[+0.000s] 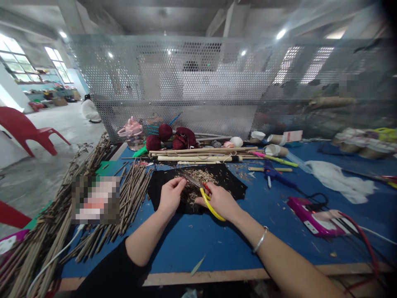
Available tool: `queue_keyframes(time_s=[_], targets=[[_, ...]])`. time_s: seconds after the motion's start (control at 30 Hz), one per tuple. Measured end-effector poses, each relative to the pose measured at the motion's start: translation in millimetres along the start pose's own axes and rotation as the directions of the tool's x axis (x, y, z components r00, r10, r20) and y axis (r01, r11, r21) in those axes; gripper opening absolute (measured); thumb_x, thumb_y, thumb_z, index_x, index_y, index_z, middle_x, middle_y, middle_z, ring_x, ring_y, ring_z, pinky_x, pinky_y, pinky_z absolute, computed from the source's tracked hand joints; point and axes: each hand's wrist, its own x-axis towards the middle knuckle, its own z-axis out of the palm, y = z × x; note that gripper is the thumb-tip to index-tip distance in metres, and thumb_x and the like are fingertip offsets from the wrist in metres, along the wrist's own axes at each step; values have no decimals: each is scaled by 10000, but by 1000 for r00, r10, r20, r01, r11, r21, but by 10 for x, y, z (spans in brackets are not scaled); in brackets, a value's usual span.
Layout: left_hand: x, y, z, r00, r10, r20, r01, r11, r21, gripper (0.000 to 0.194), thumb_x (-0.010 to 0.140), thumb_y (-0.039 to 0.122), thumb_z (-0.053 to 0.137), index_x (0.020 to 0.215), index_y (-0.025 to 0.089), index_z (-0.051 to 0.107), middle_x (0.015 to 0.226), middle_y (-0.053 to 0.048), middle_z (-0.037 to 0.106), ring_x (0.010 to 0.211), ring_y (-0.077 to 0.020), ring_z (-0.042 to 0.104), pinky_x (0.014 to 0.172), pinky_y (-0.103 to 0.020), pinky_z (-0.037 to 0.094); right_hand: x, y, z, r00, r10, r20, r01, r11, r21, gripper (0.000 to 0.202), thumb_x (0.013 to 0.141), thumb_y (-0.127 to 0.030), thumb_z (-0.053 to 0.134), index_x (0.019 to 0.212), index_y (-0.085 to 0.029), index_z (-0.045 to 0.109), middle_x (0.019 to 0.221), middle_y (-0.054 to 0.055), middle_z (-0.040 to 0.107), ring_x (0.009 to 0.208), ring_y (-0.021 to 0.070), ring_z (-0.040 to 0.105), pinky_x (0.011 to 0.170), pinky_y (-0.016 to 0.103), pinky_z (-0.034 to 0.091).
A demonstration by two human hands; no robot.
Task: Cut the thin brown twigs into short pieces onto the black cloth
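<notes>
My right hand (218, 200) is wrapped round the yellow-handled scissors (205, 193), whose blades point up and to the left. The blade tips lie close to my left hand (171, 192), where thumb and fingers are pinched together; what they hold, if anything, is too small to tell. Both hands are over a black cloth (235, 184), on which many small brown clippings (214, 174) are scattered. The cloth lies on the blue tabletop (186, 248).
Bundles of dry sticks (133, 192) lie on the left. Long pale sticks (198, 158) and dark red balls (165, 132) are at the back. A blue glue gun (277, 177) and a purple power strip (313, 219) with cables are on the right.
</notes>
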Motion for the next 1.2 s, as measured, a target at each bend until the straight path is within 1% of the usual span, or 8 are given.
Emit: queue_keyframes(time_s=[0.3, 0.6, 0.73, 0.83, 0.93, 1.03, 1.13, 1.2], targets=[[-12, 18, 9, 1000, 2, 4, -2, 1000, 16, 249, 666, 358, 628, 756, 134, 690, 736, -38, 673, 655, -123, 555, 663, -229, 414, -31, -44, -43, 1000, -10, -1, 10, 1000, -10, 489, 595, -593, 628, 857, -211, 471, 780, 23, 603, 688, 175, 563, 548, 228, 276], [-4, -6, -28, 998, 60, 11, -61, 985, 164, 299, 680, 397, 604, 777, 129, 694, 738, -48, 676, 676, -150, 573, 647, -242, 419, -1, 13, -8, 1000, -29, 0, 29, 999, 16, 462, 622, -652, 557, 751, -217, 474, 683, -4, 577, 561, 123, 487, 492, 215, 236], [26, -7, -61, 993, 119, -6, -110, 934, 340, 266, 676, 388, 605, 754, 150, 695, 722, -44, 673, 662, -157, 580, 639, -251, 421, 81, 147, -108, 997, 33, -69, -29, 998, 52, 426, 624, -621, 569, 742, -219, 488, 640, -14, 566, 539, 117, 481, 491, 210, 268], [47, -24, -106, 979, 206, 0, -180, 853, 490, 197, 673, 348, 609, 710, 166, 674, 672, -29, 642, 612, -145, 557, 614, -254, 415, 209, 440, -250, 962, 173, -212, -161, 984, 75, 417, 673, -628, 505, 742, -217, 501, 637, 0, 572, 557, 130, 498, 518, 219, 312], [41, -18, -135, 924, 380, 36, -318, 715, 623, 134, 692, 261, 589, 782, 174, 636, 739, -31, 615, 675, -151, 538, 664, -271, 419, 333, 809, -372, 887, 349, -303, -345, 936, 70, 457, 673, -642, 487, 787, -201, 527, 716, 54, 603, 648, 178, 546, 554, 243, 342], [-10, 36, -48, 839, 501, 213, -492, 529, 692, 155, 742, 196, 528, 867, 185, 619, 880, -59, 610, 864, -187, 522, 797, -323, 400, 406, 1067, -411, 855, 422, -301, -425, 903, 58, 430, 691, -594, 498, 846, -194, 530, 805, 91, 618, 727, 210, 570, 586, 262, 359], [-87, 93, 214, 727, 448, 520, -678, 346, 649, 211, 779, 185, 489, 946, 205, 615, 973, -69, 613, 954, -203, 498, 880, -376, 356, 437, 1142, -371, 856, 435, -278, -439, 897, 52, 391, 688, -557, 525, 832, -194, 537, 812, 93, 622, 747, 211, 577, 597, 263, 368], [-114, 94, 432, 596, 328, 733, -802, 212, 558, 243, 791, 205, 489, 1004, 236, 602, 1024, -59, 614, 1012, -211, 477, 953, -432, 280, 447, 1131, -328, 864, 435, -255, -439, 898, 44, 377, 685, -554, 531, 804, -196, 542, 784, 83, 623, 739, 205, 579, 595, 260, 367]])
